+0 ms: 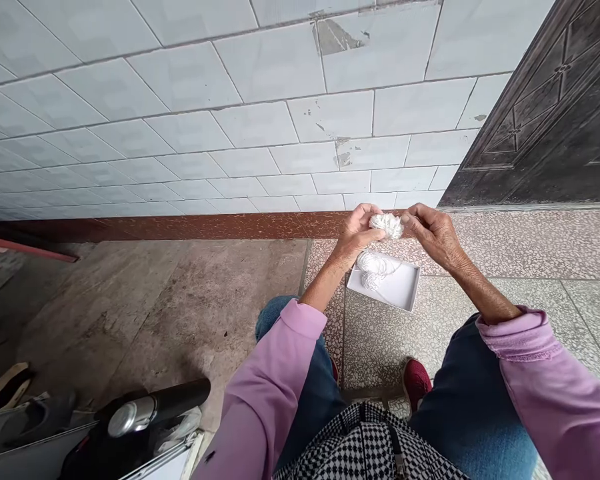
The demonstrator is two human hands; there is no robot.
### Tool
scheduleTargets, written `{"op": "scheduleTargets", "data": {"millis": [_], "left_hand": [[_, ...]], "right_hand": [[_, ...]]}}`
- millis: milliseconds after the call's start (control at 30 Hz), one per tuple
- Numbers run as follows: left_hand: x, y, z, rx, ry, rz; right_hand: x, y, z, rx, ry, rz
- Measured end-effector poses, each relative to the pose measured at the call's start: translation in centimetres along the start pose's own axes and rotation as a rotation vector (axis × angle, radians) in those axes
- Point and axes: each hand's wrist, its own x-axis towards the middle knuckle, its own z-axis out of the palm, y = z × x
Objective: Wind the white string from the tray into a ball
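A small bundle of white cord (387, 226) is held up in front of me, above the floor. My left hand (359, 230) wraps round its left side, thumb in front and fingers behind. At the bundle's right edge, my right hand (433, 230) is closed in a pinch with thumb and forefinger together; the bit between the fingertips is too small to make out clearly. Below the hands lies an open white box (400, 285) on the floor. More white cord (373, 267) sits coiled in the box's left part.
A white tiled wall (260, 127) with a brown base strip (205, 227) rises ahead. On the right is a dark door (545, 140). A flask with a silver cap (133, 417) and other items lie at lower left. My red shoe (416, 380) stands behind the box.
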Motion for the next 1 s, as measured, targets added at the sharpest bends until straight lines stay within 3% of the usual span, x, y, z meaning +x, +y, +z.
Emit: {"op": "scheduleTargets", "data": {"millis": [100,233,433,633,767,900,1000], "left_hand": [[-0.5,0.1,0.0,-0.041,-0.062,-0.088],[-0.4,-0.2,-0.2,0.08,-0.124,-0.117],[-0.2,-0.3,0.0,0.055,-0.112,-0.127],[0.1,-0.9,0.5,0.048,-0.117,-0.199],[0.7,-1.7,0.9,-0.044,0.035,-0.135],[1.2,-2.0,0.4,-0.139,0.173,-0.077],[1.4,-1.8,-0.4,-0.069,0.235,-0.051]], "right_hand": [[0.3,0.2,0.0,0.138,-0.003,0.07],[0.4,0.8,0.8,0.269,-0.025,0.154],[0.9,1.5,0.8,0.34,-0.019,0.195],[0.9,2.4,0.6,0.395,-0.108,0.269],[0.8,3.1,1.3,0.317,-0.131,0.256],[0.1,2.5,2.4,0.052,-0.293,0.096],[-0.5,1.0,2.5,-0.054,-0.356,0.001]]}}
